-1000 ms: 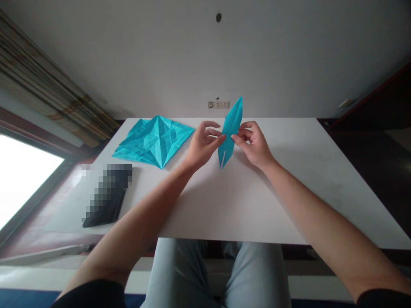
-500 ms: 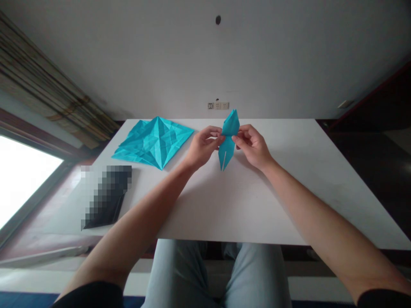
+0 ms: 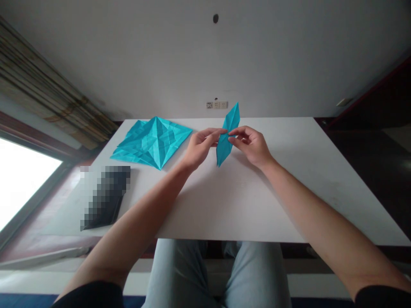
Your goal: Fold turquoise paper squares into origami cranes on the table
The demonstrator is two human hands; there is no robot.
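A turquoise folded origami paper (image 3: 224,149), pointed at its top and bottom ends, is held up above the table between both hands. On its left edge, near the narrow middle, my left hand (image 3: 203,144) pinches it with thumb and fingers. My right hand (image 3: 252,143) grips the same paper from the right, thumb and fingertips at its middle. Fingers partly cover the paper's centre. Left of my left hand lies a larger sheet of turquoise creased paper (image 3: 154,143), spread on the tabletop.
The white table (image 3: 237,205) reaches back to a grey wall with sockets (image 3: 217,105). A dark, pixelated flat object (image 3: 107,196) lies at the table's left side. Beyond it are a window (image 3: 25,179) and a curtain (image 3: 48,81).
The folded paper has been turned in my hands: its slit lower end is now seen as one solid point, and its top looks narrower. Both hands keep hold of it.
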